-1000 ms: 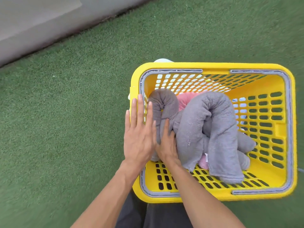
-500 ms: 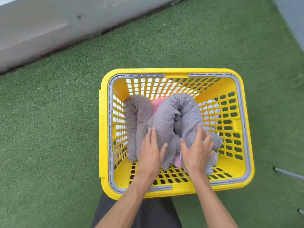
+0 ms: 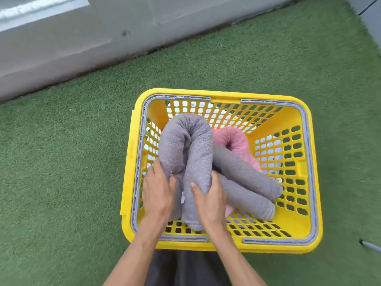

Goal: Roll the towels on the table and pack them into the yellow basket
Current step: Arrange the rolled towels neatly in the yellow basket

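Note:
The yellow basket stands on green turf right in front of me. Inside it, a rolled grey towel is bent into an upside-down U at the left. My left hand holds its left leg and my right hand grips its right leg, thumb across the cloth. A second rolled grey towel lies bent across the basket floor at the right. A rolled pink towel curves behind it, partly hidden.
Green artificial turf surrounds the basket. A grey concrete ledge runs along the far left. A thin grey rod pokes in at the lower right edge. My dark trousers show below the basket.
Both hands have taken hold of one grey bent roll and shifted it to the basket's left side, uncovering the pink towel and the other grey roll. The basket now sits further right in view.

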{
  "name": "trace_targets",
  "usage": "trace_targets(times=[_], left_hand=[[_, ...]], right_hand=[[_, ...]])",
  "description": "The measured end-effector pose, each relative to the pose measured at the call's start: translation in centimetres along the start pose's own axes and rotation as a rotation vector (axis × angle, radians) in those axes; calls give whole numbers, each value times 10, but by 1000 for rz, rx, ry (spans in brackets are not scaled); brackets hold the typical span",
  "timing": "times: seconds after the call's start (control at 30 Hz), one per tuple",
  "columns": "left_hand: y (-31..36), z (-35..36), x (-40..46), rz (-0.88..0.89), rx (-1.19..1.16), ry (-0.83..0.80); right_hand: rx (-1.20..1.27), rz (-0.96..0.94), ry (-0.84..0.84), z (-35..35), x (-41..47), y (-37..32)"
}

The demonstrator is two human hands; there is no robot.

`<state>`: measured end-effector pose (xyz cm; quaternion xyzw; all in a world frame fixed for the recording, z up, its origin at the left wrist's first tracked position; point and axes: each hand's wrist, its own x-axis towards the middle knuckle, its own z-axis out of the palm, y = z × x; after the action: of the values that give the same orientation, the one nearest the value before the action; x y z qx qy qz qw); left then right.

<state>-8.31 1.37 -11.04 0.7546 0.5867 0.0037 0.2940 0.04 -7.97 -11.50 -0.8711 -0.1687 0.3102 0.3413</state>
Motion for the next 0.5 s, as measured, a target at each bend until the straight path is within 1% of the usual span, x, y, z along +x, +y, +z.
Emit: trace_targets(times=[0.07,0.13,0.23,0.3,0.33,0.4,0.43,0.5], left_hand=[[-7,-8,7,7,113,-69],[-8,-2,13,17,226,-189],[-17,18,18,-33,249,-345],[-27,28,18,-81,240,-411],[-31,30,16,-86,238,-424],[-34,30,10,-65,198,-381],[-34,27,7,-43,163,-329],[-30,23,1,18,89,-187]], right_hand=[[15,-9,-101,31,1,-3],[-23,-11,-189,59,8,4],[-211,25,-305,77,24,22],[-257,17,-353,74,29,31],[-245,-14,-356,71,29,34],[-209,-88,-325,58,28,38],[-202,-111,-290,50,28,40],[-198,-118,-164,29,31,44]])
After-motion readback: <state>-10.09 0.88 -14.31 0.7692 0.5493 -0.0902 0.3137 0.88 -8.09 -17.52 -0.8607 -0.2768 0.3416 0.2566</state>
